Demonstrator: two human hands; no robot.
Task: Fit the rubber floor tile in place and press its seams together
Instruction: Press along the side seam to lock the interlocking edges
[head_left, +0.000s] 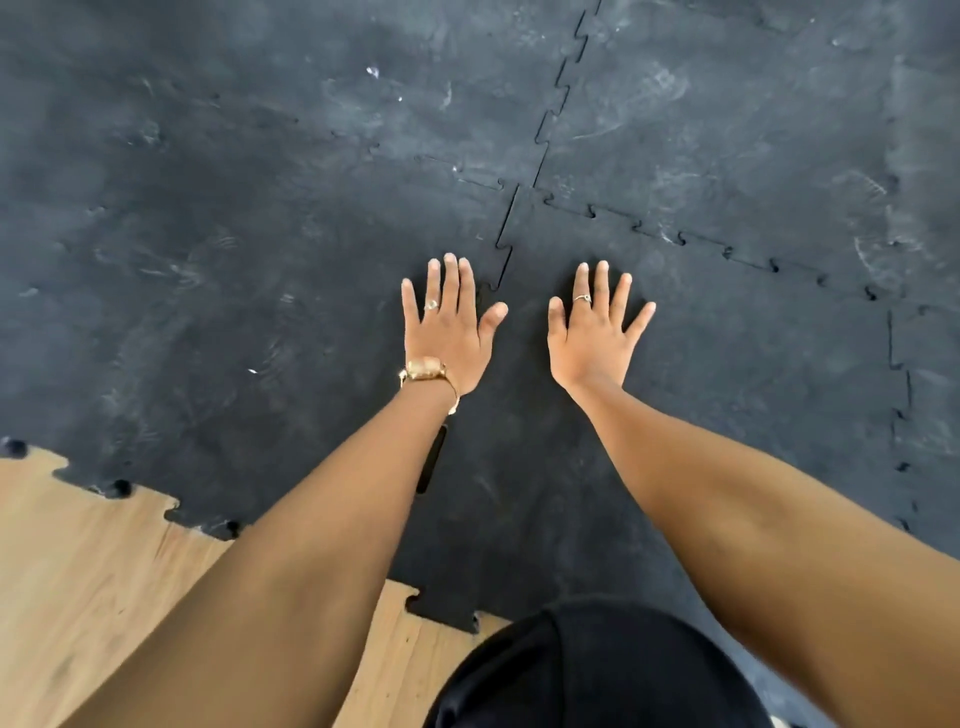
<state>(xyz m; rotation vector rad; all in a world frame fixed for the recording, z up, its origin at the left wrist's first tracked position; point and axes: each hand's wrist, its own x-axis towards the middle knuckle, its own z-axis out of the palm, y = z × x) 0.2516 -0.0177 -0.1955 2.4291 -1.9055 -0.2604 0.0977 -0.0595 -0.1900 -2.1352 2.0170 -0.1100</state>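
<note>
A black rubber floor tile (727, 364) with puzzle-shaped edges lies in front of me, joined to other black tiles. Its left seam (504, 249) runs up between my hands; a gap in it shows lower down beside my left forearm. My left hand (449, 332) lies flat, fingers spread, on the neighbouring tile (234, 312) just left of that seam. My right hand (592, 327) lies flat, fingers spread, on the tile just right of the seam. Neither hand holds anything. Both wear a ring; the left wrist carries a gold watch.
Bare wooden floor (78, 571) shows at the lower left, bordered by the tiles' toothed edges. More dusty black tiles (727, 104) cover the floor ahead and to the right, with another seam (727, 252) running right. My dark-clothed knee (597, 675) is at the bottom.
</note>
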